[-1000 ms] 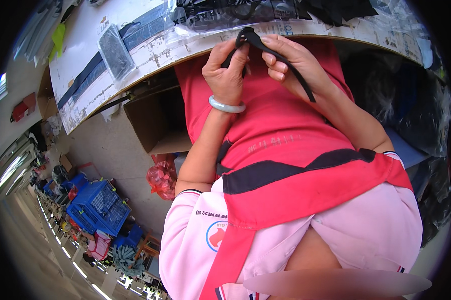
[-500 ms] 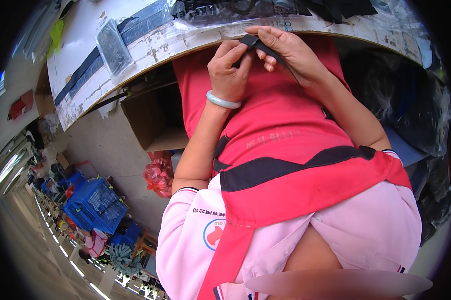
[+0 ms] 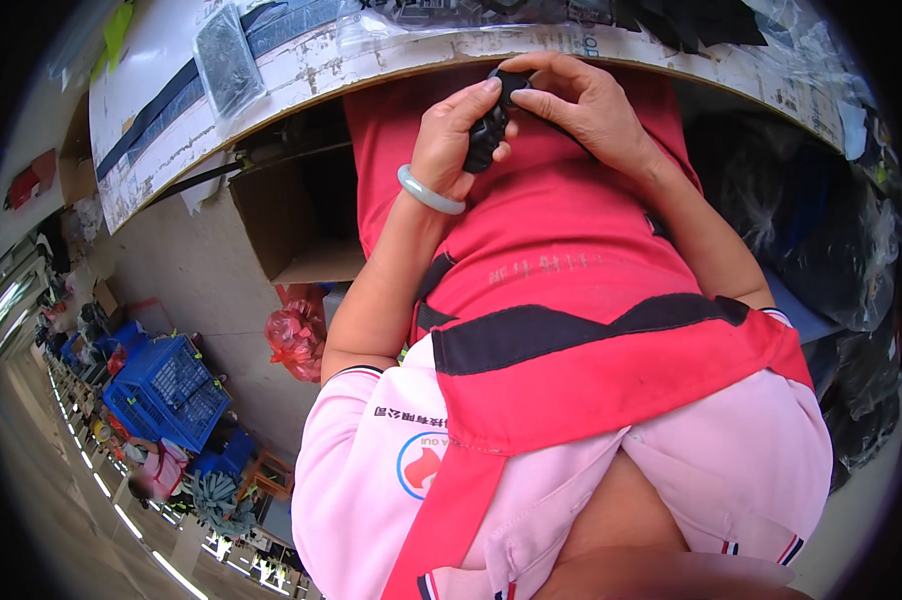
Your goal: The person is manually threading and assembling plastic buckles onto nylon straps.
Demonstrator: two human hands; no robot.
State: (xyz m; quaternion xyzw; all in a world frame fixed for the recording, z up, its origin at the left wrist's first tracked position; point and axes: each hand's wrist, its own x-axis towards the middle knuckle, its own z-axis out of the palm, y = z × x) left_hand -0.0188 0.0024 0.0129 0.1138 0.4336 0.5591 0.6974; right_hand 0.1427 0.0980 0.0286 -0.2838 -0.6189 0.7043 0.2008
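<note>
1. Nearest us, here's the red apron point(image 3: 561, 390) over a pink shirt point(image 3: 361, 480), filling the lower view.
2. Up to the action: our left hand point(image 3: 451, 140), pale bracelet point(image 3: 431, 192) at the wrist, has its fingers curled round a bunched, ridged black strap point(image 3: 486, 143), thumb laid along the top!
3. And our right hand point(image 3: 596, 110) comes in opposite, thumb and forefinger pinching the strap's upper part.
4. Look at the line of it: the bunched length slants steeply, top leaning right, bottom pointing down and slightly left; a thin black stretch runs off down-right beneath our right hand. The whole thing sits before the apron, by the desk's near edge.
5. Beyond, the worn white desk point(image 3: 161, 62) carries a flat clear packet point(image 3: 229, 65).
6. Farther off at left, a red plastic bag point(image 3: 296, 340), then a blue crate point(image 3: 171, 390)!
</note>
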